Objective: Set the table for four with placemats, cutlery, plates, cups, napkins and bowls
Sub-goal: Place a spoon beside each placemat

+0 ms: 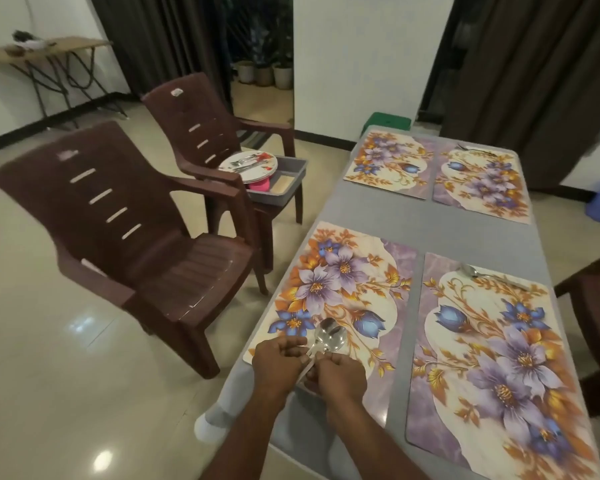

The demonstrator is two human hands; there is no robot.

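Four flowered placemats on the grey tabletop (465,233), two near and two far. Both hands together over the near left placemat (340,299) at its near edge: left hand (278,362) curled with its grip pinching the handles of the spoons (329,336), right hand (340,374) likewise closed on the same handles, bowls of the spoons pointing away over the mat. One more spoon (492,275) lying along the far edge of the near right placemat (492,358); another piece of cutlery (475,148), too small to name, at the far edge of the far right placemat (482,181). Far left placemat (392,164) bare. On the farther brown chair (201,133), left of the tabletop, a grey tray (288,181) holding stacked plates (248,166) with cutlery on top
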